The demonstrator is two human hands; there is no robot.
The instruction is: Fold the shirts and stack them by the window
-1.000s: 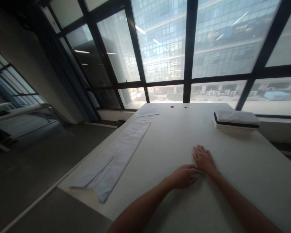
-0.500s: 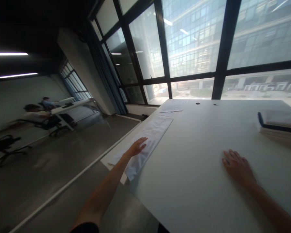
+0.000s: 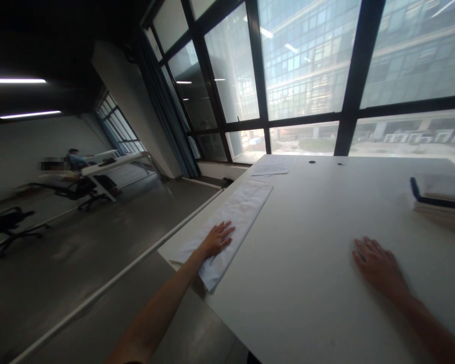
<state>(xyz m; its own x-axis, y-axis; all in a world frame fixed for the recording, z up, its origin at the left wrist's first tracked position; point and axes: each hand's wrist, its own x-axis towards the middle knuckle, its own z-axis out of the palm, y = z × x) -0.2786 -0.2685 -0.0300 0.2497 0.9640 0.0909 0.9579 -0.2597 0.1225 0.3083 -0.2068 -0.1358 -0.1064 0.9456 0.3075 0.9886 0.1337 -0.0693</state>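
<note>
A long folded white cloth [image 3: 246, 202] lies along the left edge of the white table [image 3: 303, 217], its near end reaching the table's corner. Flat on this cloth rests my left hand [image 3: 217, 239], fingers spread and nothing gripped. My right hand [image 3: 379, 265] lies palm down on the bare tabletop, fingers stretched out and holding nothing. The cloth's part under my left palm is hidden.
Printed paper sheets [image 3: 271, 166] lie beyond the cloth. At the right stands a stack of white folded material [image 3: 443, 187] with a dark blue edge. Large windows [image 3: 307, 60] rise behind the table. Two people sit at a far desk [image 3: 114, 164] on the left.
My left hand has come down the cloth toward me, its fingers now more spread, and the cloth looks smoother. My right hand stays almost in place.
</note>
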